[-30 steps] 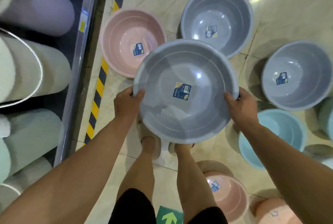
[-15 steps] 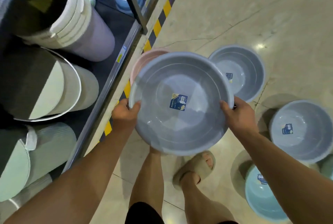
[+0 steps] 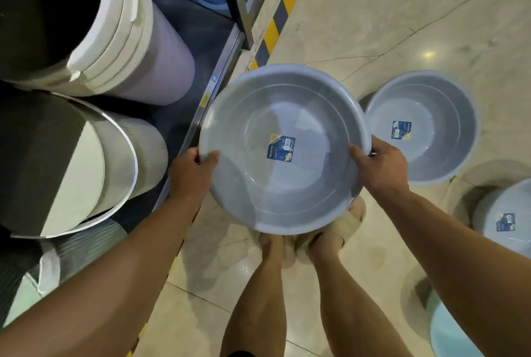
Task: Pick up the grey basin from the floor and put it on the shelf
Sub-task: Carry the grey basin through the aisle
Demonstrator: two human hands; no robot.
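I hold a grey basin with a blue label in its bottom, in the air above my feet. My left hand grips its left rim with the thumb inside. Gripping the right rim is my right hand. The basin's left edge hangs over the metal front rail of the shelf, which runs along the left of the view.
On the shelf lie stacked white and lilac buckets and a ribbed bin on their sides. Two more grey basins and a light blue one sit on the floor to the right. A yellow-black stripe marks the shelf's foot.
The basin has moved left toward the shelf edge while my view turned the same way. The pink basin on the floor is now hidden behind it. My feet have come together.
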